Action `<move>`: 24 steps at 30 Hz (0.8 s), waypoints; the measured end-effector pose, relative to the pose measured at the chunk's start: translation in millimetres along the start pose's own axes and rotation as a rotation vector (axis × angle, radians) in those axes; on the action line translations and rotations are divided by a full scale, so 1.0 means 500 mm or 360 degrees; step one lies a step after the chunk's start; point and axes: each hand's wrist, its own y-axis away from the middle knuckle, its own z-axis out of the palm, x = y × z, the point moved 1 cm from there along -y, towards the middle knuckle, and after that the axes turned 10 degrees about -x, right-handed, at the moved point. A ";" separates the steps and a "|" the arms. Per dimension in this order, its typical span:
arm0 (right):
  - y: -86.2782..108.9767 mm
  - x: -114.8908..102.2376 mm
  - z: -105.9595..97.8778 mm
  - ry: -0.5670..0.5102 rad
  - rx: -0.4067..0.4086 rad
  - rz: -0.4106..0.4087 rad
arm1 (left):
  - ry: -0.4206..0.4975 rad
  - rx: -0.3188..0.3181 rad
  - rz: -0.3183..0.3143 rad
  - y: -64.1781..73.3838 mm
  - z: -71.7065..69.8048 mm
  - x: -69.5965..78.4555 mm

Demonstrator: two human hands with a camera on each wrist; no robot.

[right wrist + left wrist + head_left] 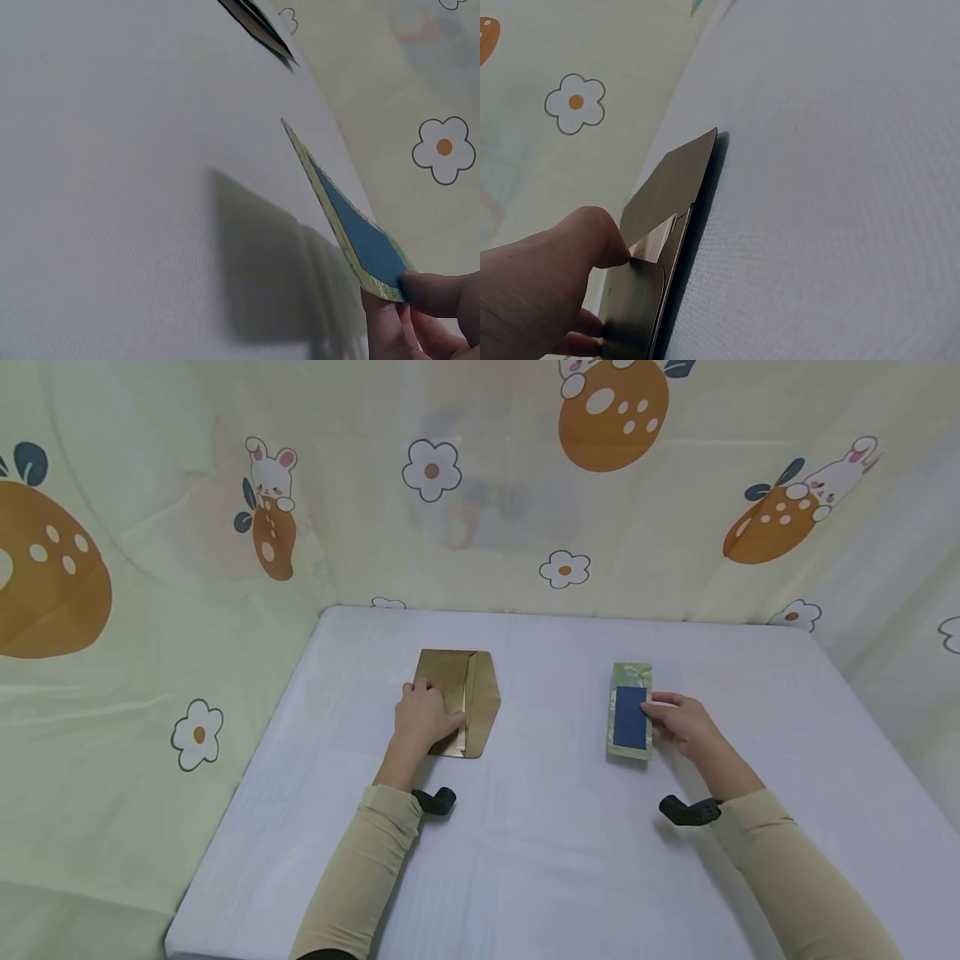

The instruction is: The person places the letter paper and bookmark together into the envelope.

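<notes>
A gold envelope (482,710) lies on the table with its pointed flap unfolded to the right. White paper (654,241) shows at its mouth. My left hand (424,717) is on the envelope's pocket, its thumb at the mouth edge and the other fingers bent against the front panel, gripping it; part of the pocket is hidden beneath. To the right, a long green-yellow card (630,717) with a dark blue panel is pinched by my right hand (684,727) at its right edge, thumb on the face and fingers behind. The card is raised, casting a shadow below.
A white cloth covers the table (540,860). Behind and at the sides hangs a pale curtain (487,527) with flowers, rabbits and orange fruit shapes. Black wrist-worn cameras (690,811) sit at both sleeves.
</notes>
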 end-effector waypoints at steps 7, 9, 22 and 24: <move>0.008 -0.012 0.009 -0.0278 -0.0155 -0.0017 | -0.0005 -0.0014 -0.0004 0.001 -0.002 0.002; 0.009 -0.016 0.012 -0.0352 -0.0191 -0.0027 | -0.0010 -0.0012 -0.0003 0.001 -0.001 0.002; 0.008 -0.050 0.044 -0.0474 -0.0263 -0.0006 | 0.0007 -0.0031 0.0000 0.003 -0.005 0.003; 0.005 -0.054 0.051 -0.0492 -0.0275 -0.0012 | 0.0003 -0.0037 0.0001 0.004 -0.007 0.001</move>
